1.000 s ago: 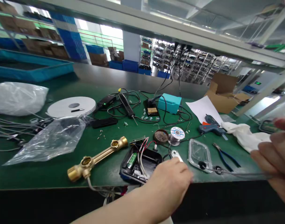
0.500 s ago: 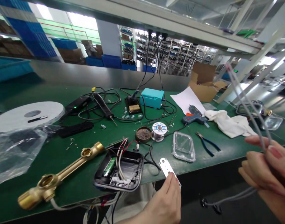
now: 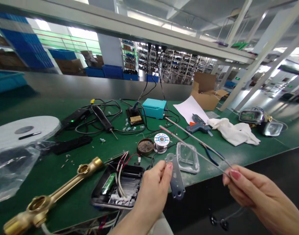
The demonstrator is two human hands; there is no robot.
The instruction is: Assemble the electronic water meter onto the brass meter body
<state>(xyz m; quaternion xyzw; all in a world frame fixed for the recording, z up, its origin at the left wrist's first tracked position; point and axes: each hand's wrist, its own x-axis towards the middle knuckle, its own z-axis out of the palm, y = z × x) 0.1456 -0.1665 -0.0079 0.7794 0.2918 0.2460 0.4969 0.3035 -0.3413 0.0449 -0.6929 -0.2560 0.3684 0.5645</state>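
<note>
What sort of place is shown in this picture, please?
Probably an electronics assembly workshop in a factory: a solder spool and a hot glue gun are on the green workbench, and loaded shelving racks stand behind it.

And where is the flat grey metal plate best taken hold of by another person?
Probably by the lower end of the flat grey metal plate, pinching its long edges, coming from the right: the left hand grips the upper part from the other side, leaving that narrow end free.
</note>
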